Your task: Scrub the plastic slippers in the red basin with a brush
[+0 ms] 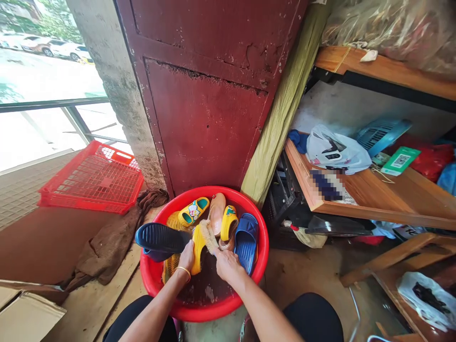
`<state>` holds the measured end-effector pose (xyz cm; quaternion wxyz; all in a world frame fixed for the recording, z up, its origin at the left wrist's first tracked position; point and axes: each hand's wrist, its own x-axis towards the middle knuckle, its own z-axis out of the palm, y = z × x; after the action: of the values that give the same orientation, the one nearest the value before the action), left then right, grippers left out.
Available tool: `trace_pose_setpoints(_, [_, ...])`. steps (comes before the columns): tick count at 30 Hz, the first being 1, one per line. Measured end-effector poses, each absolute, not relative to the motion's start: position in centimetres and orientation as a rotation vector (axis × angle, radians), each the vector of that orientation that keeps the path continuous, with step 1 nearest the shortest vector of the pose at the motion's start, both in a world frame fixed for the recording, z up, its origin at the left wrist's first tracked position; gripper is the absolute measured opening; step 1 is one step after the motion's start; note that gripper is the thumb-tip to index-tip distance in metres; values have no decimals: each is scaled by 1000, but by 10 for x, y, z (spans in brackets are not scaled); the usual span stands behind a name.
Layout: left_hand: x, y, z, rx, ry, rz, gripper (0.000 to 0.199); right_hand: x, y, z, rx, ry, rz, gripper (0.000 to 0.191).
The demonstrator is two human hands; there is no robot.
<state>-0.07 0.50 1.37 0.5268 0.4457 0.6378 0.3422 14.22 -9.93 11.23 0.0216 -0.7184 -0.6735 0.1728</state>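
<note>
A round red basin (pixel 262 247) between my knees holds dark water and several slippers. My left hand (pixel 186 259) is closed on a yellow slipper (pixel 197 254), which stands tilted up over the water. In my right hand (pixel 228 264) is a scrubbing brush (pixel 208 235), its pale bristles against that slipper's side; my fingers hide the handle. One dark blue slipper (pixel 160 238) rests across the left rim, and another blue slipper (pixel 246 242) leans at the right. Behind lie a yellow slipper with a cartoon patch (pixel 194 211), a beige shoe (pixel 216 213) and another yellow slipper (pixel 228 223).
A red plastic crate (pixel 96 178) sits at the left, near a brown cloth (pixel 107 247) and cardboard (pixel 28 316). Behind the basin stands a maroon door (pixel 203 118). Wooden shelves (pixel 356 209) with a white plastic bag (pixel 335 149) are at the right.
</note>
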Motion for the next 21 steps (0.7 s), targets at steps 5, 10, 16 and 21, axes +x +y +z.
trace_pose_setpoints(5, [-6,9,13,846,1545,862,45,157,-132,117,-2162,-2053,758,57])
trace_pose_setpoints(10, [-9,8,19,832,1545,885,35,172,-175,137,-2038,-1883,1005,55])
trace_pose_setpoints(16, [-4,-3,21,947,1474,899,37,181,-206,149,-2003,-2112,985,44])
trace_pose_setpoints(21, [-1,-7,22,1090,1454,838,50,153,-166,130,-2054,-2122,845,42])
